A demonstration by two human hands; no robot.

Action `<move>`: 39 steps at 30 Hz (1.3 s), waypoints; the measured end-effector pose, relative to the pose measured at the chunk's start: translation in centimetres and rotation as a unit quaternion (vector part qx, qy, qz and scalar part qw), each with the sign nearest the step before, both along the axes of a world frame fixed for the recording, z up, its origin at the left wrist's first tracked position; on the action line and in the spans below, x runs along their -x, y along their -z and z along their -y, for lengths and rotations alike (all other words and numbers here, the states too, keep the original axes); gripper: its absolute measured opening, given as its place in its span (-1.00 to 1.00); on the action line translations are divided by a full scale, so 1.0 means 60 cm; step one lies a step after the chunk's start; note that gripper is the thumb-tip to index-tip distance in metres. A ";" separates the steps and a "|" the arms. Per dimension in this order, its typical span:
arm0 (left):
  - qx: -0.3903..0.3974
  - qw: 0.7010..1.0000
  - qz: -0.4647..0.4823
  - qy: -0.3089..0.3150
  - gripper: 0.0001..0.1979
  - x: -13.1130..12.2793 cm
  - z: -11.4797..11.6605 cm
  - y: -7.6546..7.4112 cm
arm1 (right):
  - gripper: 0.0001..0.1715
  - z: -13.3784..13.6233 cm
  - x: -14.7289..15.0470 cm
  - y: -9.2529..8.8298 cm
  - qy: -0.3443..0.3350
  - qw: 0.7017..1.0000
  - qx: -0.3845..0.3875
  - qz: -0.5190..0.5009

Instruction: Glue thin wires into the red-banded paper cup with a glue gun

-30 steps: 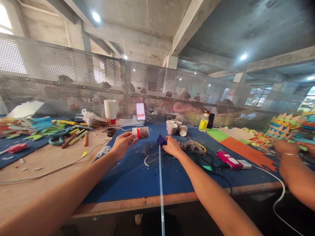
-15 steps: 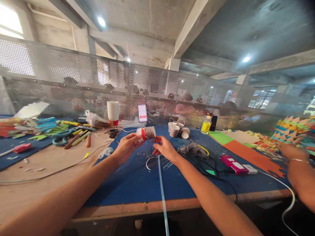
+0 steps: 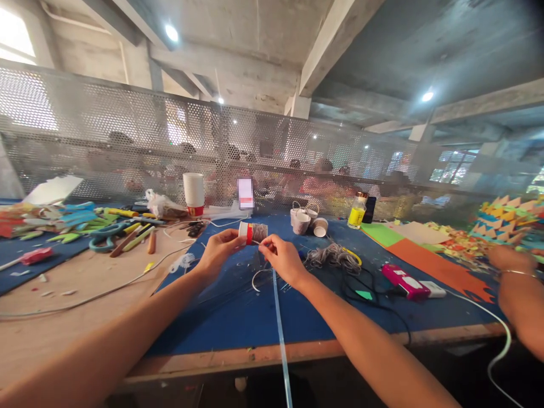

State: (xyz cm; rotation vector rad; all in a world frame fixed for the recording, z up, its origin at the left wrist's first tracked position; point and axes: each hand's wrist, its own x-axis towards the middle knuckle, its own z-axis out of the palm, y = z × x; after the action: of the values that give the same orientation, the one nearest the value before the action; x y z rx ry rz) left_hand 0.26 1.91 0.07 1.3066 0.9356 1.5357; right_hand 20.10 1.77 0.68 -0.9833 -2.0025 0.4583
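A small white paper cup with a red band lies sideways in the air above the blue mat. Grey cord is wound around part of its wall. My left hand is closed on the cup's left side, thumb and fingers around it. Close against the wound part, my right hand pinches the grey cord, mostly hidden by the fingertips. A loose bundle of grey cord lies right of my right hand. Behind it stand several small cups covered in similar cord, one tipped on its side.
A cup stack, a phone and a yellow-labelled bottle line the back by a perforated metal screen. Scissors and tools lie left. A magenta device, orange sheet and another person's hand are right.
My right hand has moved up to the cup, and its spread fingers have closed into a pinch on the cord. The cup has levelled and shifted slightly; my left hand keeps its hold.
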 end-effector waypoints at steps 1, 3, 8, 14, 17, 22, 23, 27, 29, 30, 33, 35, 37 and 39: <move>-0.005 1.000 -0.014 -0.002 -0.69 -0.002 0.002 -0.001 | -0.83 0.002 -0.002 -0.004 0.019 0.999 -0.036 0.019; -0.016 0.999 -0.039 -0.004 -0.70 -0.006 0.007 -0.004 | -0.82 0.007 -0.005 -0.010 0.043 0.994 -0.090 0.041; -0.026 0.997 -0.066 0.017 -0.73 -0.013 0.014 -0.008 | -0.78 0.009 -0.009 -0.017 0.064 0.986 -0.144 0.061; -0.024 0.995 -0.076 0.066 -0.72 -0.018 0.022 -0.012 | -0.76 0.005 -0.015 -0.018 0.074 0.983 -0.160 0.052; -0.018 0.994 -0.080 0.076 -0.71 -0.022 0.027 -0.015 | -0.76 0.004 -0.017 -0.020 0.076 0.983 -0.160 0.050; 0.002 0.994 -0.072 0.081 -0.70 -0.026 0.033 -0.021 | -0.75 0.003 -0.018 -0.022 0.081 0.983 -0.155 0.049; 0.004 0.994 -0.074 0.083 -0.71 -0.026 0.034 -0.021 | -0.75 0.002 -0.018 -0.022 0.081 0.983 -0.155 0.048; 0.000 0.992 -0.091 0.087 -0.74 -0.026 0.034 -0.021 | -0.75 0.001 -0.018 -0.023 0.087 0.983 -0.157 0.043; -0.002 0.992 -0.094 0.088 -0.75 -0.026 0.034 -0.020 | -0.75 0.000 -0.019 -0.023 0.088 0.983 -0.159 0.038; -0.003 0.991 -0.097 0.088 -0.75 -0.026 0.033 -0.020 | -0.75 0.000 -0.019 -0.023 0.088 0.982 -0.161 0.035; -0.005 0.990 -0.107 0.089 -0.76 -0.026 0.033 -0.019 | -0.74 -0.002 -0.020 -0.023 0.092 0.983 -0.158 0.032; -0.006 0.989 -0.111 0.093 -0.75 -0.026 0.033 -0.019 | -0.73 -0.003 -0.020 -0.022 0.098 0.983 -0.152 0.035; -0.007 0.989 -0.113 0.096 -0.75 -0.027 0.033 -0.019 | -0.73 -0.005 -0.021 -0.021 0.101 0.983 -0.148 0.037; -0.007 0.989 -0.114 0.098 -0.74 -0.026 0.032 -0.018 | -0.74 -0.007 -0.021 -0.020 0.102 0.983 -0.149 0.032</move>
State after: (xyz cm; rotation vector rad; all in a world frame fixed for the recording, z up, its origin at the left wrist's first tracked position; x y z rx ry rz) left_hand 1.84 -0.01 1.15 1.5597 0.9069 1.2627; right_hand 21.38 2.18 1.91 -1.0091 -1.9319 0.0138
